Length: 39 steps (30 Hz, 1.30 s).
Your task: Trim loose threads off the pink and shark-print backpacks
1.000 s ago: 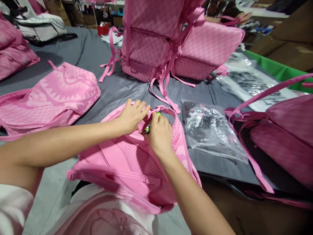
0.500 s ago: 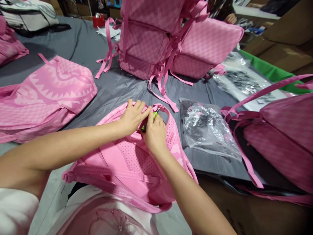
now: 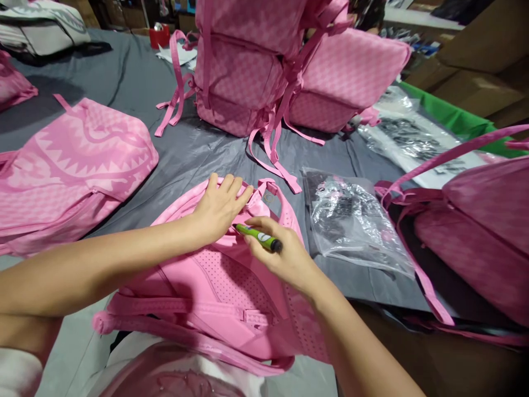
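A pink backpack [image 3: 215, 314] lies in front of me, its dotted mesh panel and straps facing up. My left hand [image 3: 219, 207] rests on its top edge with fingers stretched and spread over the fabric. Beside it, my right hand [image 3: 285, 248] pinches a green pen-shaped tool [image 3: 258, 237] with black ends. One end of the tool points left at the fabric close to my left hand; whether it touches is unclear. The top handle loop [image 3: 279, 193] rises just beyond my right hand.
More pink backpacks [image 3: 243, 82] stand at the back. Another pink backpack [image 3: 82, 165] lies left, and one [image 3: 483, 231] sits right. A clear plastic packet [image 3: 351, 220] lies on the dark cloth-covered table [image 3: 124, 82]. A red object [image 3: 159, 36] is at the back.
The green tool has turned in my right hand, now lying across it and pointing left. My right hand has moved toward me and right; my left hand stays on the backpack's edge.
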### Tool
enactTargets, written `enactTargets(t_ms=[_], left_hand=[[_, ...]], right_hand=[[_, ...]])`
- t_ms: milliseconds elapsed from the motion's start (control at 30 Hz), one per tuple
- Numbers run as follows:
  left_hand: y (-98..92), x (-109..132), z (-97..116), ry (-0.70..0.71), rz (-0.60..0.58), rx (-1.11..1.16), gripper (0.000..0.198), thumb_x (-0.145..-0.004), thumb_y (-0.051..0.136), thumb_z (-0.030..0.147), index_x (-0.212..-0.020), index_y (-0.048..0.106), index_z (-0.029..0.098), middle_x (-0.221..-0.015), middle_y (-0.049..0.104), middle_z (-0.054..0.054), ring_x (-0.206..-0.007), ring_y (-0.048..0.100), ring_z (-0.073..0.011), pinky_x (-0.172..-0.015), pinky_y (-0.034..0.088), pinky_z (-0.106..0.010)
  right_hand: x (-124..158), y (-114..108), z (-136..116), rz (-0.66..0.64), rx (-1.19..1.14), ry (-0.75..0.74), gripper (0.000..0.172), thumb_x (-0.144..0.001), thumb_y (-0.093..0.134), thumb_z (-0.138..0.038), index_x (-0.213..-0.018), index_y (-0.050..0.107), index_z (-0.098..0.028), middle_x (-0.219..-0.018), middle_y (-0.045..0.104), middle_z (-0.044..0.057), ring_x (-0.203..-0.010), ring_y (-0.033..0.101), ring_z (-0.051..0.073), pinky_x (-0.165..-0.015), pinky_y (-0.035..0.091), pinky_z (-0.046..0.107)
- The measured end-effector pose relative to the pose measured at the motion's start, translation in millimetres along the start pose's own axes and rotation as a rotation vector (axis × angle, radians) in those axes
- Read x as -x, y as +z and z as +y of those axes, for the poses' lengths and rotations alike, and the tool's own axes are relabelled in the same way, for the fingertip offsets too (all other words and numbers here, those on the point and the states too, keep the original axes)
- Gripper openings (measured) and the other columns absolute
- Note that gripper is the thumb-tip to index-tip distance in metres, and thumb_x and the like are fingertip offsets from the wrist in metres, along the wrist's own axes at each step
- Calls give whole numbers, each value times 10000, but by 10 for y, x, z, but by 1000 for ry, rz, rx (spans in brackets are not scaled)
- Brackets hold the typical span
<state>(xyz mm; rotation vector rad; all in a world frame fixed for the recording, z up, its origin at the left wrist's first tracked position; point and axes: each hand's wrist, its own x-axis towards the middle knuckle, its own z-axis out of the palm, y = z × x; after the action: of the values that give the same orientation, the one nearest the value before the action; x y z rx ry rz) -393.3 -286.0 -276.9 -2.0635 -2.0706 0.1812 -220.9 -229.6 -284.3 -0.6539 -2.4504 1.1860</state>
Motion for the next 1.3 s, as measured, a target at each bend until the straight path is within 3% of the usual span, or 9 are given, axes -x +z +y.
enactTargets(t_ms=[67, 133, 333, 567, 867, 1033, 1300], left_hand=[[1, 5, 2, 2, 13, -2, 574, -952, 493, 225, -1504, 373, 126, -1396, 494, -219, -1235, 447, -369, -1007, 349, -553], [-6, 17, 2, -2, 23, -5, 574, -949, 486, 208, -1505, 370, 130, -1386, 501, -211, -1223, 456, -365, -996, 360, -549], [-25, 16, -13, -2, 20, -3, 560, -935, 492, 183, -1484, 393, 134, -1355, 523, -200, -1199, 470, -354, -969, 390, -522], [18, -46, -28, 9, 4, 21, 549, -938, 434, 130, -1486, 396, 126, -1373, 521, -203, -1211, 474, -362, -976, 378, -541], [-43, -47, -54, 30, -33, 3, 563, -940, 425, 127, -1501, 378, 129, -1406, 513, -190, -1226, 483, -355, -957, 390, -512], [-88, -52, -52, 17, -85, 23, 600, -931, 448, 113, -1522, 349, 127, -1452, 479, -206, -1265, 460, -360, -993, 364, -515], [-64, -51, -57, 10, -62, 30, 588, -936, 454, 119, -1517, 363, 141, -1418, 504, -192, -1252, 458, -347, -995, 351, -503]], right_hand=[[-89, -35, 13, -25, 48, -17, 173, -880, 602, -271, -967, 719, -178, -779, 730, 11, -613, 629, 139, -581, 486, 245], [-136, -88, 22, -112, 116, -77, 151, -880, 608, -239, -926, 741, -183, -789, 726, 21, -669, 633, 151, -636, 494, 260], [-162, -203, 40, -256, 139, -131, 268, -874, 589, -125, -1069, 753, -210, -979, 772, 40, -839, 704, 188, -813, 552, 311], [-199, -115, 60, -248, 164, -169, 275, -863, 596, -80, -1071, 739, -191, -1021, 764, 54, -905, 706, 197, -856, 546, 314], [-217, -210, -36, -353, 234, -149, 250, -874, 594, -94, -1049, 732, -207, -940, 759, 53, -900, 700, 202, -848, 515, 299], [-210, -172, -43, -340, 272, -140, 235, -858, 599, -65, -984, 731, -213, -900, 753, 41, -865, 695, 199, -805, 499, 285], [-203, -131, -101, -314, 358, -100, 233, -841, 608, -48, -952, 735, -209, -842, 751, 43, -793, 691, 189, -736, 472, 274]])
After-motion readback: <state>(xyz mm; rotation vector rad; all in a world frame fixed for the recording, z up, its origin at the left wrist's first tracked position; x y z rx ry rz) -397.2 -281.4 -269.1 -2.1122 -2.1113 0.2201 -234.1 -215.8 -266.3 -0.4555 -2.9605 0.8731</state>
